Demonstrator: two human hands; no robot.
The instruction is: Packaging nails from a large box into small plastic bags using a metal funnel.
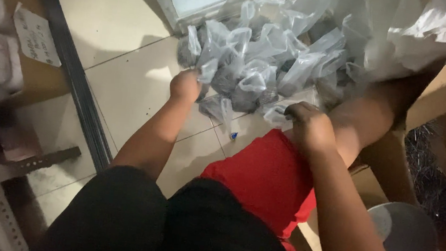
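Observation:
A heap of clear plastic bags (272, 54) filled with dark small parts lies on the tiled floor in front of me. My left hand (185, 84) is closed around the top of one bag (209, 70) at the heap's near left edge. My right hand (309, 125) rests fingers curled on another clear bag (276, 114) beside my bare knee (366, 114). I sit with red shorts (267, 178) and a black top (171, 223) in view below.
A cardboard box (439, 177) holding dark wiry parts stands at the right, with a grey round lid (401, 238) near it. A dark metal rail (72, 69) crosses the floor at the left, beside a shelf with a paper label (36, 36). A glass door frame (190, 4) is behind the heap.

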